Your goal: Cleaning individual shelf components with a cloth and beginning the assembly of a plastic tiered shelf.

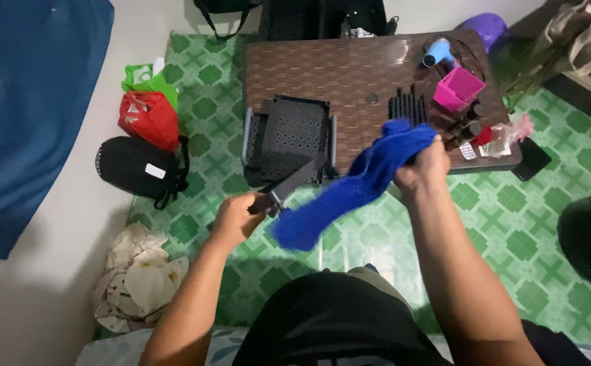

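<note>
Seen from your head camera, your right hand (pixel 423 166) is clenched around the upper end of a blue cloth (pixel 360 183), held in the air just in front of the low brown table (pixel 322 68). The cloth's long axis runs diagonally, from high right at your fist down to its loose end at lower left. Your left hand (pixel 236 218) is closed on a flat black strip (pixel 289 186), likely a panel, though blur hides its detail; it slants up and right toward the black mesh tray (pixel 294 135) at the table's near edge. The cloth's free end hangs just beside the strip. Open green tiled floor (pixel 505 230) lies below both hands. A black bag (pixel 136 168) and red bag (pixel 150 118) sit well apart at left.
</note>
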